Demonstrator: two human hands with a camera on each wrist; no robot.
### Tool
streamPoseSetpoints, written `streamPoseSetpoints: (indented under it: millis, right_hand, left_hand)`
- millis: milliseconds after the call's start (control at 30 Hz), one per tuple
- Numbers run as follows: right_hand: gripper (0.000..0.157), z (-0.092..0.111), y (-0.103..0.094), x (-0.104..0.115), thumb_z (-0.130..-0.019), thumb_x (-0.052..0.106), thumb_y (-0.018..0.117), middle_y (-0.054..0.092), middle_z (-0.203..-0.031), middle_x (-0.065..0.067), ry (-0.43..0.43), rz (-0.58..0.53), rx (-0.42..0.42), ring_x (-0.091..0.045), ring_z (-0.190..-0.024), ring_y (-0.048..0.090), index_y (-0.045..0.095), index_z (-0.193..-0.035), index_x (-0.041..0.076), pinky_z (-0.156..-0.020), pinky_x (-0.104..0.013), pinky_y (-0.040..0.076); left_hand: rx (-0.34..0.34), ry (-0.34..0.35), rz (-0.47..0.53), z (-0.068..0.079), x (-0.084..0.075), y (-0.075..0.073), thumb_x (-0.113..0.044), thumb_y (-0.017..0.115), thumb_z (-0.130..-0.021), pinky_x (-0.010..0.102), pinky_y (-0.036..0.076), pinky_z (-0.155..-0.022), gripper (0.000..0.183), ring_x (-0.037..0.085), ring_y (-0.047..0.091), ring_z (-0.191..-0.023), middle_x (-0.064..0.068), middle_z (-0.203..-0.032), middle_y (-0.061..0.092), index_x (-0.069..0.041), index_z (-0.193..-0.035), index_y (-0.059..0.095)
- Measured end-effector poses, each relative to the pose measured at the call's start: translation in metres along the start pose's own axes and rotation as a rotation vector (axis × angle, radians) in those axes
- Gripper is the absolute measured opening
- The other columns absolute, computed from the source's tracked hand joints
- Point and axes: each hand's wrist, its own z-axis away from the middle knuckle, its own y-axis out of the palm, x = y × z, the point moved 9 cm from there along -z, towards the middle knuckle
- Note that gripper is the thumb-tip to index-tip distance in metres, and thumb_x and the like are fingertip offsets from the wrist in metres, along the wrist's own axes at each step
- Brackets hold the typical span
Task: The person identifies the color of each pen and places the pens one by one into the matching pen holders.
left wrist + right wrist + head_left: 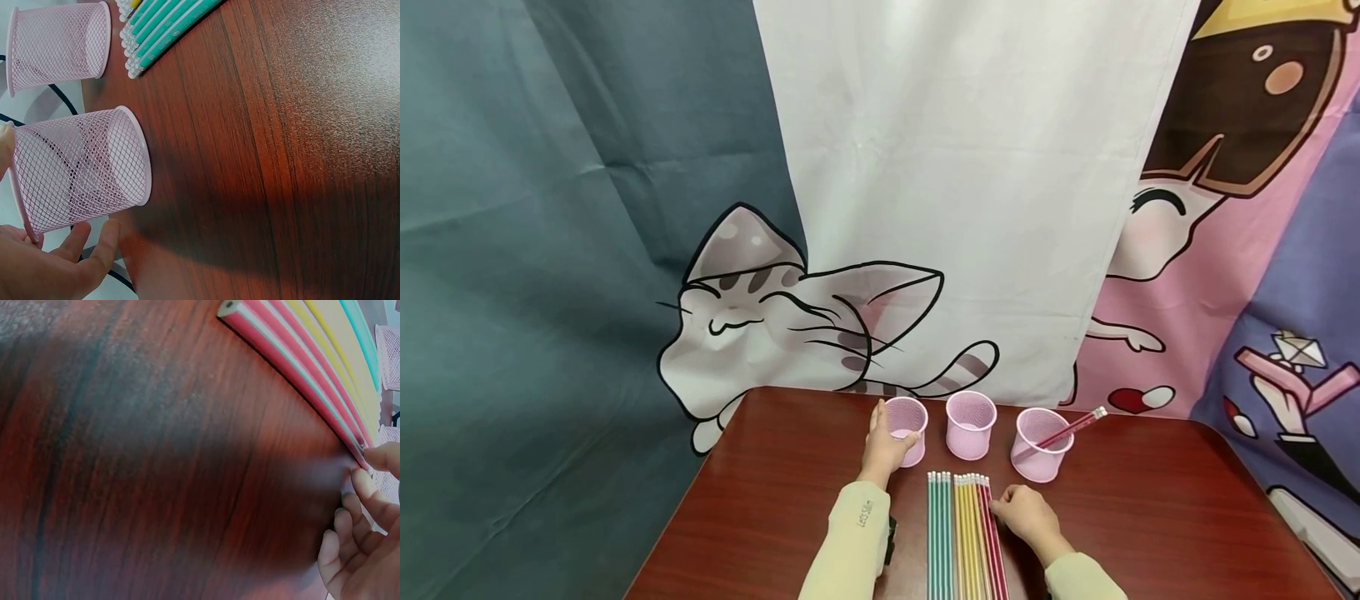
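My left hand (883,446) holds the left pink mesh pencil cup (81,169), its thumb at the rim and its fingers along the side. My right hand (1028,517) has thumb and forefinger at the eraser end of the outermost red pencil (294,387), pinching it; the other fingers are curled. That pencil lies at the right edge of a row of teal pencils (938,533), yellow pencils (970,533) and red ones. Another red pencil (1067,433) leans in the right pencil cup (1033,468), eraser end up.
A middle pink mesh cup (967,442) stands between the other two near the back edge of the brown wooden table (760,500). Behind the table hangs a cartoon-printed curtain (962,183). Dark cables (62,97) show past the table edge in the left wrist view.
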Motion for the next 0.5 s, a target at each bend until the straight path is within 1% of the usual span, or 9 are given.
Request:
streamPoseSetpoints:
  millis: [133, 233, 333, 367, 400, 467, 500]
  right_hand:
    - [0.026, 0.0009, 0.0012, 0.0004, -0.073, 0.033, 0.064, 0.05, -0.059, 0.002, 0.033, 0.025, -0.004, -0.016, -0.057, 0.047, 0.052, -0.06, 0.015, -0.049, -0.037, 0.038]
    - [0.026, 0.0008, 0.0032, 0.0008, -0.071, 0.034, 0.065, 0.049, -0.058, 0.001, 0.043, 0.043, -0.008, -0.017, -0.056, 0.047, 0.051, -0.058, 0.015, -0.048, -0.038, 0.038]
    - [0.028, 0.0003, 0.0042, 0.002, -0.07, 0.034, 0.066, 0.05, -0.058, 0.0, 0.031, 0.067, -0.014, -0.018, -0.055, 0.047, 0.05, -0.056, 0.015, -0.048, -0.039, 0.039]
    - [0.028, 0.0002, 0.0039, 0.0026, -0.07, 0.033, 0.066, 0.052, -0.059, -0.002, 0.023, 0.076, -0.019, -0.019, -0.055, 0.049, 0.051, -0.056, 0.014, -0.048, -0.04, 0.04]
    - [0.029, 0.0001, 0.0035, 0.0031, -0.07, 0.033, 0.066, 0.053, -0.059, -0.003, 0.018, 0.085, -0.022, -0.021, -0.055, 0.05, 0.051, -0.055, 0.014, -0.048, -0.041, 0.04]
    - [0.029, 0.0, 0.0024, 0.0037, -0.07, 0.032, 0.067, 0.055, -0.061, -0.005, 0.013, 0.101, -0.025, -0.023, -0.057, 0.053, 0.051, -0.055, 0.013, -0.049, -0.042, 0.041]
    - [0.029, -0.0003, 0.0022, 0.0038, -0.07, 0.032, 0.067, 0.057, -0.063, -0.007, 0.012, 0.107, -0.025, -0.025, -0.057, 0.054, 0.052, -0.055, 0.013, -0.049, -0.043, 0.041]
  left_hand:
    - [-0.005, 0.004, -0.004, 0.0003, -0.0015, -0.0021, -0.023, 0.08, -0.072, 0.055, 0.036, -0.093, 0.095, 0.05, 0.039, -0.118, 0.017, -0.147, 0.027, -0.004, -0.145, 0.024]
    - [-0.001, -0.004, 0.007, -0.0003, 0.0008, -0.0012, -0.024, 0.08, -0.071, 0.055, 0.035, -0.095, 0.095, 0.05, 0.037, -0.12, 0.016, -0.147, 0.026, -0.005, -0.146, 0.023]
    - [-0.012, 0.013, 0.028, -0.0012, 0.0037, 0.0001, -0.025, 0.08, -0.071, 0.057, 0.034, -0.095, 0.096, 0.051, 0.037, -0.119, 0.015, -0.147, 0.027, -0.007, -0.146, 0.024]
    - [-0.032, 0.041, 0.021, -0.0018, 0.0047, 0.0002, -0.03, 0.079, -0.072, 0.056, 0.037, -0.092, 0.096, 0.051, 0.039, -0.116, 0.013, -0.147, 0.028, -0.009, -0.147, 0.023]
    - [-0.039, 0.054, 0.027, -0.0018, 0.0047, 0.0001, -0.031, 0.079, -0.071, 0.057, 0.037, -0.091, 0.096, 0.052, 0.04, -0.115, 0.012, -0.147, 0.028, -0.01, -0.147, 0.024]
    - [-0.047, 0.07, 0.032, -0.0022, 0.0049, 0.0003, -0.031, 0.079, -0.071, 0.058, 0.038, -0.089, 0.096, 0.053, 0.04, -0.114, 0.013, -0.146, 0.029, -0.01, -0.147, 0.024]
    - [-0.045, 0.067, 0.035, -0.0023, 0.0047, 0.0005, -0.031, 0.079, -0.071, 0.058, 0.038, -0.09, 0.096, 0.053, 0.04, -0.114, 0.013, -0.146, 0.029, -0.01, -0.147, 0.024]
